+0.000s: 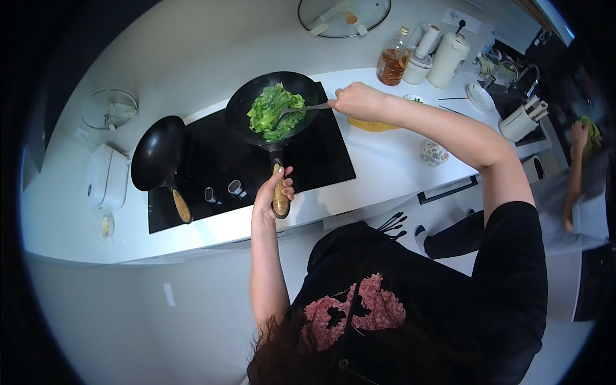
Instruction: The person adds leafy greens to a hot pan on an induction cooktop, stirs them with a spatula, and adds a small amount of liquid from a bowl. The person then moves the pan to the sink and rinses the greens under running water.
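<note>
My left hand (275,190) grips the wood-patterned handle (280,199) of a black wok (240,108) on the black cooktop (308,166). Green leafy vegetables (272,108) lie heaped in the wok. From the right, my right hand (356,101) holds a metal spatula (315,107), its head partly hidden among the leaves. A second black pan (159,149), with a similar handle, rests at the left side of the cooktop and shows nothing in it.
Glass lids (109,108) hang on the wall. An oil bottle (393,62), a cream kettle (447,60), a patterned cup (434,153) and a knife holder (522,120) stand to the right. Another person's hand (579,134) holds a green cloth at far right.
</note>
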Demonstrator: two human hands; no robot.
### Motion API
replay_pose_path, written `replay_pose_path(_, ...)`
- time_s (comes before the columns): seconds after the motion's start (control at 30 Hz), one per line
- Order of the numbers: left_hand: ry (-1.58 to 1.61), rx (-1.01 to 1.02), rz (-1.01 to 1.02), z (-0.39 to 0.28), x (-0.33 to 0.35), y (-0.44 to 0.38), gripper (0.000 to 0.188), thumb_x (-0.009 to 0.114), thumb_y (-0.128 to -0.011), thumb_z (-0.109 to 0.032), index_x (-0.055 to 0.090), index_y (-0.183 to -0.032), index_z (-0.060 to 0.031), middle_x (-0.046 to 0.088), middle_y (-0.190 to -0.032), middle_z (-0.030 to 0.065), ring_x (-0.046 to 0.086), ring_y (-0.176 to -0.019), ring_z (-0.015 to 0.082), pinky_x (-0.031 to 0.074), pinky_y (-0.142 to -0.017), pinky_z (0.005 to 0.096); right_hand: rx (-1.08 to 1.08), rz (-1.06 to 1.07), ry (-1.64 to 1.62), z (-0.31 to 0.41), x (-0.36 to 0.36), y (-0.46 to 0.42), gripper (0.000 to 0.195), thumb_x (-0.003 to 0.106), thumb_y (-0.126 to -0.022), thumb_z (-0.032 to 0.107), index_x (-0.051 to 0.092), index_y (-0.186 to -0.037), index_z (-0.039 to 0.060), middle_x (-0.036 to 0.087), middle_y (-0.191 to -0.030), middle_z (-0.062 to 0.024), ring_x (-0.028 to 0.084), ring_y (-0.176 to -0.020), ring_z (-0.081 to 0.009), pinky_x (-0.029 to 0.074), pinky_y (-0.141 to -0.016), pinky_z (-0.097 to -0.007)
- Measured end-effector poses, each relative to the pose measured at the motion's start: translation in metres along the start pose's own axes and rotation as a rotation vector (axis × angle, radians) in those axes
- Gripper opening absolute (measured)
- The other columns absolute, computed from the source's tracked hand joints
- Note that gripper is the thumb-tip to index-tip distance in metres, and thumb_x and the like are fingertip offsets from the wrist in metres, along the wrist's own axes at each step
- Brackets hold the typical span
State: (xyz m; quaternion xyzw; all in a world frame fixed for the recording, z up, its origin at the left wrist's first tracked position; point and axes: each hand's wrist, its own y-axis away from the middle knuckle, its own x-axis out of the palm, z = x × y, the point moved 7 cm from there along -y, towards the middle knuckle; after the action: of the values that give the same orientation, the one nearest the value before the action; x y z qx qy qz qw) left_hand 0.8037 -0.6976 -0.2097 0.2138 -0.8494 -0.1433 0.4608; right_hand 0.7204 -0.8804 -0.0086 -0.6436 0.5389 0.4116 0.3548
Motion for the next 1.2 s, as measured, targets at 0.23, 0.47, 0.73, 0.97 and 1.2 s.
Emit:
replay_pose_path(0.23,0.035,-0.004,0.016,0.003,0.000,-0.004,0.030,0.054,-0.090,-0.028,0.048,-0.110,-0.0064,0.044,-0.067,-0.0014,0.041,-0.052,0.0083,0.039,-0.048,0.0236,-0.013,-0.007,-0.007,0.010,-0.065,0.017,0.010,0.056,-0.066,0.000,0.064,-0.072,0.0023,0.062,-0.067,-0.0146,0.063,-0.070,-0.0299,0.051,-0.060,-0.0381)
replay_pose_path(0.47,-0.002,-0.002,-0.020,0.001,0.003,0.001,0.028,0.054,-0.090,-0.027,0.049,-0.106,-0.0056,0.045,-0.066,-0.0011,0.043,-0.052,0.0083,0.041,-0.048,0.0233,0.219,-0.171,-0.263,0.041,0.013,-0.032,0.004,0.057,-0.067,0.003,0.060,-0.069,0.0000,0.062,-0.068,-0.0170,0.063,-0.067,-0.0320,0.052,-0.058,-0.0389)
replay_pose_path(0.73,0.015,-0.004,0.006,0.001,0.004,-0.002,0.025,0.055,-0.089,-0.027,0.049,-0.102,-0.0058,0.046,-0.065,-0.0006,0.043,-0.052,0.0096,0.041,-0.048,0.0246,0.315,-0.179,-0.218,0.075,0.010,-0.051,0.007,0.058,-0.067,0.005,0.064,-0.064,0.0050,0.063,-0.066,-0.0140,0.064,-0.064,-0.0278,0.052,-0.055,-0.0369)
replay_pose_path(0.97,0.027,-0.004,0.013,0.002,0.005,-0.003,0.026,0.056,-0.088,-0.028,0.049,-0.101,-0.0063,0.047,-0.065,-0.0008,0.045,-0.052,0.0095,0.041,-0.048,0.0242,0.426,-0.136,-0.214,0.053,0.040,-0.024,0.010,0.054,-0.071,0.005,0.063,-0.067,0.0007,0.063,-0.069,-0.0184,0.064,-0.068,-0.0316,0.052,-0.059,-0.0399)
replay_pose_path(1.2,0.004,0.027,-0.009,0.003,0.004,-0.003,0.026,0.057,-0.088,-0.028,0.049,-0.100,-0.0060,0.047,-0.065,-0.0002,0.045,-0.052,0.0098,0.042,-0.048,0.0246,0.203,0.018,-0.223,0.050,-0.008,-0.042,0.009,0.056,-0.069,0.004,0.063,-0.069,-0.0009,0.063,-0.071,-0.0179,0.064,-0.070,-0.0328,0.053,-0.061,-0.0397)
